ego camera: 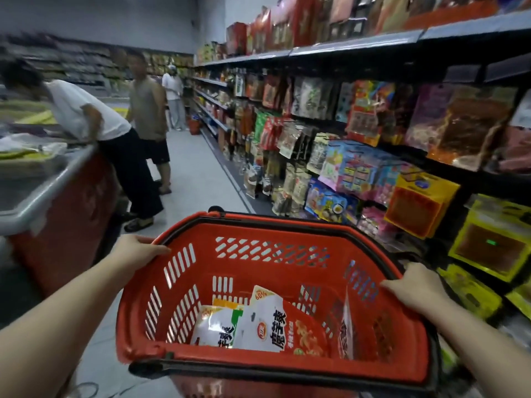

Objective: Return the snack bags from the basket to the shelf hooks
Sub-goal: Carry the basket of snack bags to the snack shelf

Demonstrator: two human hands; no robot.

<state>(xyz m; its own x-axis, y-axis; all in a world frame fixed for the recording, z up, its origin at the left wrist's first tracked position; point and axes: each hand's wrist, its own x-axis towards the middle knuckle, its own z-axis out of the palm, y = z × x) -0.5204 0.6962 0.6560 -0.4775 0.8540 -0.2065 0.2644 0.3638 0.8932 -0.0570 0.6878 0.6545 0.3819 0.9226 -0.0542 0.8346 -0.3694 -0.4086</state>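
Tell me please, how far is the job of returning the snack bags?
Nothing looks returned yet. The left hand and right hand grip the red basket by its rim. Several snack bags lie inside; all must go onto the shelf hooks.

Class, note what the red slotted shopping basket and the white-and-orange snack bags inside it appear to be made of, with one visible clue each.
Red slotted shopping basket: apparently moulded plastic, shown by even colour and clean-cut slots. White-and-orange snack bags: probably glossy plastic film, since creases catch light.
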